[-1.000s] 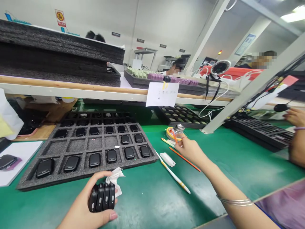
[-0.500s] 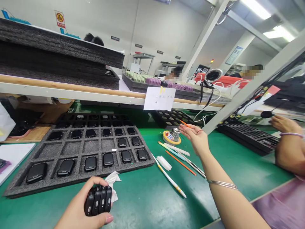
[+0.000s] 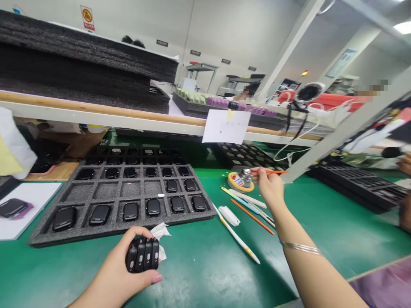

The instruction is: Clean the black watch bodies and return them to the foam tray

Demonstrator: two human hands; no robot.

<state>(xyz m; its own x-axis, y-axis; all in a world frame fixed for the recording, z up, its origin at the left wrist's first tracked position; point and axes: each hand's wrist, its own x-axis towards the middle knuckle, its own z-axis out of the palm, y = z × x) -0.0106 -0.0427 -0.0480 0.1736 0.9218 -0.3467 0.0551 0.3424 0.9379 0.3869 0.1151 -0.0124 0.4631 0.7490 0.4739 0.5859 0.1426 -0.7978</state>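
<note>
A: Left hand [image 3: 117, 271]?
B: Gripping four black watch-like units [image 3: 141, 256], just before the foam tray [image 3: 167, 220]. Probably stiff, smooth, scratchable; hold by edges.
A: Right hand [image 3: 271, 188]?
B: Pinching an orange stick [image 3: 279, 172] near the small bottle [image 3: 247, 179]. Likely light, slim; grip mid-shaft.

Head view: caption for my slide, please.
Left hand holds four black devices; right hand holds an orange stick near a tape roll.

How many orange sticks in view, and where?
2. One orange stick is in the right hand; the second orange stick lies on the green bench beside a whitish piece. The hand could hide another.
</note>
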